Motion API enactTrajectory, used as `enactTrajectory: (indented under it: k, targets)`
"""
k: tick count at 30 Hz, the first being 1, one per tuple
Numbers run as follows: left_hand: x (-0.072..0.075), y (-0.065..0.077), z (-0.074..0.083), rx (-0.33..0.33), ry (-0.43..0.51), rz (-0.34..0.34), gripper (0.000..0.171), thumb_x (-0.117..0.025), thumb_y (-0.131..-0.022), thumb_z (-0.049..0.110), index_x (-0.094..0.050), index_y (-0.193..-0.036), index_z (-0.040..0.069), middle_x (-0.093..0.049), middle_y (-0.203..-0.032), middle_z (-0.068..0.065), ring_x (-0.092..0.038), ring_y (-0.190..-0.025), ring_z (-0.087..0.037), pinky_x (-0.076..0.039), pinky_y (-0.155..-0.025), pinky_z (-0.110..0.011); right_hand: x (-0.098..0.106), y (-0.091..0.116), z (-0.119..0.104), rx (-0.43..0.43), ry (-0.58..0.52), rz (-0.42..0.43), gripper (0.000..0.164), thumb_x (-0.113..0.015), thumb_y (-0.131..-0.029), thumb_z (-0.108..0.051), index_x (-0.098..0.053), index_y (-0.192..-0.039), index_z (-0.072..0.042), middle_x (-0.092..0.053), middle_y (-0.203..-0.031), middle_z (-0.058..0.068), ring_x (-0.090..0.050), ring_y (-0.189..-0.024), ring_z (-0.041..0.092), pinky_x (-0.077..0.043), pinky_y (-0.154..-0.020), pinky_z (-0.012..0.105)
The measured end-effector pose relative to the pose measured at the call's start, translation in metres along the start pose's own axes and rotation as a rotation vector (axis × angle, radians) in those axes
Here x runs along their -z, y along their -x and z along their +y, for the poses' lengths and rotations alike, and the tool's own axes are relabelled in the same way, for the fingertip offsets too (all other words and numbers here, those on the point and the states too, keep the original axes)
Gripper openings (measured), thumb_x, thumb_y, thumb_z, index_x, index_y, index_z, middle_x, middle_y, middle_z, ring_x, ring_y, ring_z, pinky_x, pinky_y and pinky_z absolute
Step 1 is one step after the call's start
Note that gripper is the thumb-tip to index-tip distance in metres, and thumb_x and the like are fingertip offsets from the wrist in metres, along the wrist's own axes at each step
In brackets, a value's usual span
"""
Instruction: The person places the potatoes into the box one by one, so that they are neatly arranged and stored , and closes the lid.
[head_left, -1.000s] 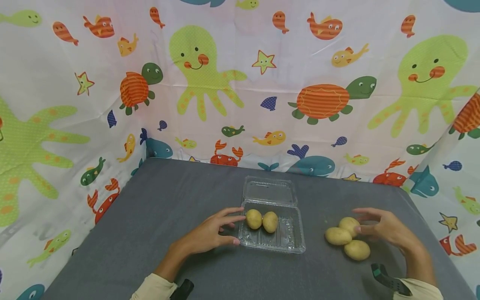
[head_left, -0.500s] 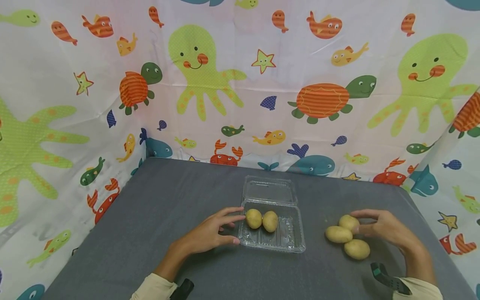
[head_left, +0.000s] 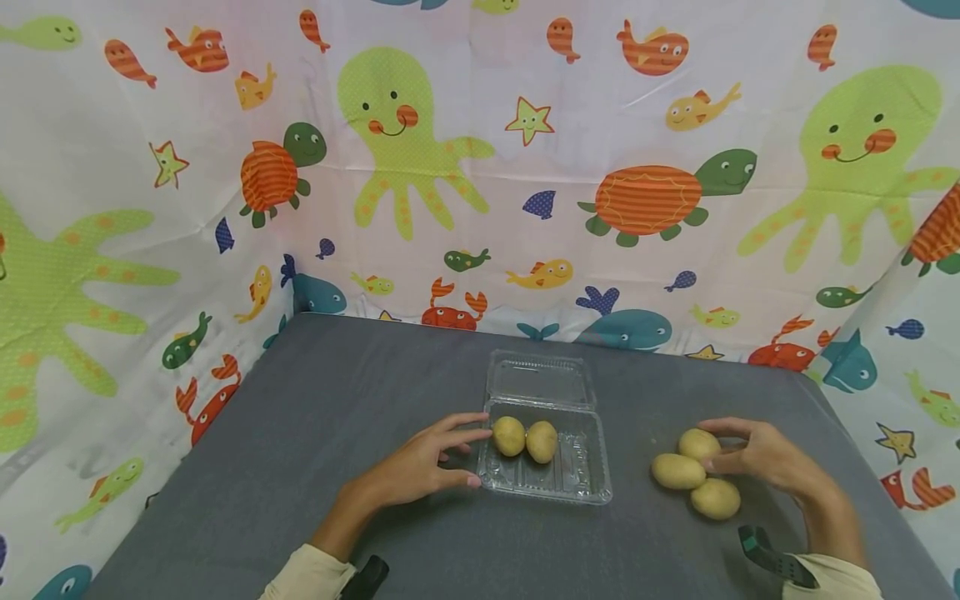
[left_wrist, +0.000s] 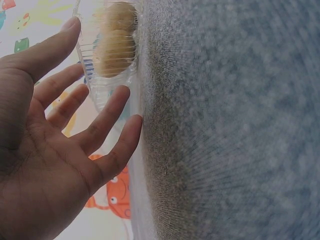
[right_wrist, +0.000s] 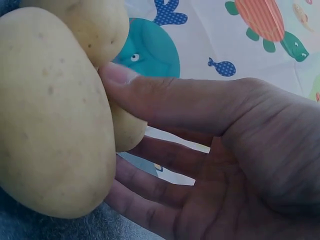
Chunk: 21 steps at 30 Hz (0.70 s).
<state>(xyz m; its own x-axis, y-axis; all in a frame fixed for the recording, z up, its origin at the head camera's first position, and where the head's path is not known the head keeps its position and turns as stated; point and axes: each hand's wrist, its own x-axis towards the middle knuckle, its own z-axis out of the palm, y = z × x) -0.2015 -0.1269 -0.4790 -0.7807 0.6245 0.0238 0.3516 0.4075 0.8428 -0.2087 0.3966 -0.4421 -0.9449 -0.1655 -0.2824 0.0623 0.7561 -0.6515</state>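
Note:
A clear plastic clamshell box (head_left: 587, 467) lies with its lid folded back, two potatoes (head_left: 542, 442) side by side in its base. At its left wall, my left hand (head_left: 420, 467) spreads its fingers and thumb, fingertips right at the rim; the left wrist view has the palm (left_wrist: 55, 170) facing the box. To the right is a cluster of three potatoes. My right hand (head_left: 768, 458) pinches the farthest potato (head_left: 696, 446) between thumb and fingers. Beside it lie the left potato (head_left: 677, 472) and the nearest potato (head_left: 716, 499), which looms large in the right wrist view.
The grey table (head_left: 337, 392) reaches back to a white curtain (head_left: 465, 108) printed with sea animals, which also runs along both sides. The box's lid (head_left: 538, 379) lies toward the back. A dark strap (head_left: 780, 558) circles the right wrist.
My right hand's index finger has come in around the back of the farthest potato, and the thumb has closed on it. The left hand and the box stay put.

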Motion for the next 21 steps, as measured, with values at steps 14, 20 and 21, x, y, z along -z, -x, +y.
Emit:
enactTrajectory:
  k: [14,20,21]
  targets:
    - [0.0001,-0.0003,-0.0003,-0.004,0.004,-0.003,0.066,-0.080,-0.097,0.038,-0.055,-0.156,0.022,-0.034,-0.170,0.011,-0.063,-0.131,-0.024,-0.051,-0.106,-0.055,-0.0047,-0.0041,0.0015,0.033,0.022,0.025,0.069,-0.084,-0.093,-0.029,-0.058,-0.145,0.007,-0.059,-0.142,0.034,-0.070,-0.116,0.040,-0.055,-0.094,0.060]
    - [0.0003,0.0001,0.0005,-0.006,0.008,-0.005,0.066,-0.080,-0.097,0.038,-0.055,-0.157,0.022,-0.034,-0.170,0.011,-0.062,-0.131,-0.024,-0.050,-0.106,-0.055,-0.0045,-0.0042,0.0021,0.036,0.026,0.022,0.069,-0.084,-0.093,-0.028,-0.057,-0.145,0.008,-0.059,-0.142,0.035,-0.069,-0.117,0.041,-0.055,-0.093,0.060]
    - [0.0004,0.0001,0.0006,-0.006,0.008,-0.005,0.067,-0.080,-0.097,0.038,-0.055,-0.157,0.022,-0.034,-0.170,0.011,-0.062,-0.131,-0.024,-0.050,-0.106,-0.055,-0.0044,-0.0043,0.0020,0.033,0.028,0.021,0.069,-0.084,-0.093,-0.028,-0.057,-0.145,0.008,-0.059,-0.142,0.035,-0.069,-0.117,0.041,-0.055,-0.093,0.061]
